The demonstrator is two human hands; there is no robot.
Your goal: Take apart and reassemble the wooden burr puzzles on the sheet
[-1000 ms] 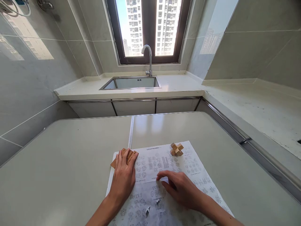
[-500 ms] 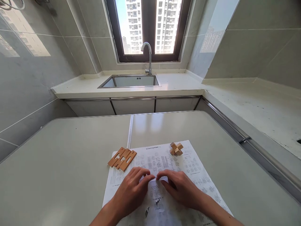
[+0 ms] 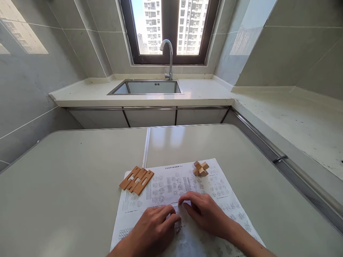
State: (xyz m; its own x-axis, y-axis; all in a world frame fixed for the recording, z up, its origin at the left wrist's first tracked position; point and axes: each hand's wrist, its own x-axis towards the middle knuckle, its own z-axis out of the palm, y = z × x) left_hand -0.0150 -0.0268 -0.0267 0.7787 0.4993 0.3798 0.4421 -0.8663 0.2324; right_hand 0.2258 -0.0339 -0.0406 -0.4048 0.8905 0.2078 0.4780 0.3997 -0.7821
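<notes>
A printed instruction sheet (image 3: 167,180) lies on the table, covered with small puzzle diagrams. My left hand (image 3: 157,225) rests on its lower middle, fingers bent and thumb stretched toward the right, holding nothing that I can see. Just right of it, my right hand (image 3: 205,211) touches the sheet with curved fingertips, its thumb apart and nothing held. On the sheet's upper left lie three flat wooden puzzle pieces (image 3: 136,180) side by side, slotted and marked with numbers. An assembled wooden burr puzzle (image 3: 200,168) stands at the upper right. My hands and forearms hide part of the sheet.
The pale table (image 3: 72,185) has a white seam (image 3: 146,147) running away from me. Beyond it is a counter (image 3: 203,89) with a sink (image 3: 147,87) and a faucet (image 3: 169,59) below a window. Another counter (image 3: 300,121) runs along the right side.
My left hand has moved down toward me over the sheet, away from the right fingertips. My right hand stays in nearly the same place. The view has tilted slightly downward.
</notes>
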